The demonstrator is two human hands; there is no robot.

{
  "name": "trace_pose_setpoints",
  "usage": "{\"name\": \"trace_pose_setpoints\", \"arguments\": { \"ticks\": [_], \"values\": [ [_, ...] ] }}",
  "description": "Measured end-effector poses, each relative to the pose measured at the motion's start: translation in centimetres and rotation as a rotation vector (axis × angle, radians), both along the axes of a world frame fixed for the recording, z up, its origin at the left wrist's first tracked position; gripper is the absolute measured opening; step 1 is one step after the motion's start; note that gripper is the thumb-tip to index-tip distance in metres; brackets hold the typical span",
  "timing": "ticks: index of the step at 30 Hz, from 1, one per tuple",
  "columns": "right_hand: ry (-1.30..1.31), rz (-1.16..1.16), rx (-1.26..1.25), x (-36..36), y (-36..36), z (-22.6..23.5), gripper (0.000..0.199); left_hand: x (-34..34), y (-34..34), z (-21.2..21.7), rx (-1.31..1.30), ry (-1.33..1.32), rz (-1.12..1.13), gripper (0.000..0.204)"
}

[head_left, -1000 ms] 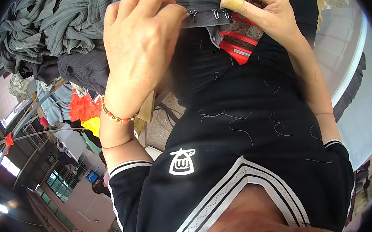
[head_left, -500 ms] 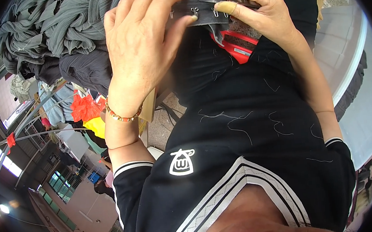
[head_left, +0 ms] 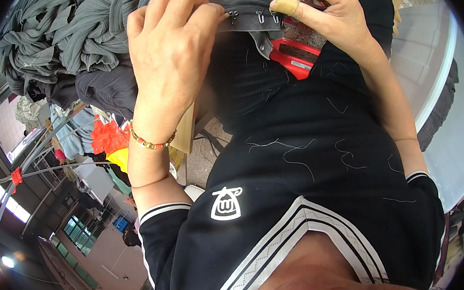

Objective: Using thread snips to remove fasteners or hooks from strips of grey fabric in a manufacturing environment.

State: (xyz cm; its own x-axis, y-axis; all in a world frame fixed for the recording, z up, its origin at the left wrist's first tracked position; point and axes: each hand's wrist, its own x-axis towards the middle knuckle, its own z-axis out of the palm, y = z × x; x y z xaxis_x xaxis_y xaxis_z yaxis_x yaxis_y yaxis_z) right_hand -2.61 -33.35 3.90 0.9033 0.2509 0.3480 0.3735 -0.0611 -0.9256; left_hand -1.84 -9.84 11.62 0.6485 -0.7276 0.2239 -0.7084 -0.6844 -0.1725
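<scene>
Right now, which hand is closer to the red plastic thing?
Right. The right hand pinches the grey band directly above the red plastic thing. The left hand grips the band farther off, on the other side.

garment band (head_left: 254, 24) between both hands, fabric heap (head_left: 63, 44) left — crate (head_left: 291, 60) beneath

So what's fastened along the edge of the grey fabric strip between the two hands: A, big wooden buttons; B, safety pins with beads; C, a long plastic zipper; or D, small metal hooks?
D: a row of small metal hooks sits along the grey fabric strip, held between the left hand and the right hand.
</scene>
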Motion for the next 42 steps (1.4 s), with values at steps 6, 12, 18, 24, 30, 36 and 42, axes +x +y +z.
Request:
{"name": "trace_pose_setpoints", "arguments": {
  "ticks": [6,12,18,24,30,36,42],
  "values": [
    [-0.040,0.016,-0.019,0.1,0.2,0.0,0.032,-0.2,0.5,-0.1,0.001,-0.058,-0.049,0.015],
    [-0.002,0.039,-0.016,0.0,0.8,0.3,0.031,0.0,1.7,0.1,-0.099,-0.006,-0.027,0.016],
    [-0.082,0.086,-0.025,0.1,2.3,-0.4,0.033,-0.7,3.9,0.8,-0.223,-0.036,0.062,0.014],
    [-0.125,0.164,-0.075,0.4,4.1,0.3,0.040,-1.4,7.3,-1.2,-0.408,-0.076,0.175,0.011],
    [-0.210,0.212,-0.096,1.7,5.9,1.1,0.038,-2.9,8.3,-3.2,-0.761,0.113,0.331,0.009],
    [-0.228,0.138,-0.152,2.6,5.7,0.8,0.036,-3.2,8.4,-3.4,-1.110,0.301,0.265,0.012],
    [-0.231,0.098,-0.239,2.4,5.0,1.1,0.038,-2.9,8.7,-2.4,-0.762,0.268,0.182,0.022]
  ]
}}
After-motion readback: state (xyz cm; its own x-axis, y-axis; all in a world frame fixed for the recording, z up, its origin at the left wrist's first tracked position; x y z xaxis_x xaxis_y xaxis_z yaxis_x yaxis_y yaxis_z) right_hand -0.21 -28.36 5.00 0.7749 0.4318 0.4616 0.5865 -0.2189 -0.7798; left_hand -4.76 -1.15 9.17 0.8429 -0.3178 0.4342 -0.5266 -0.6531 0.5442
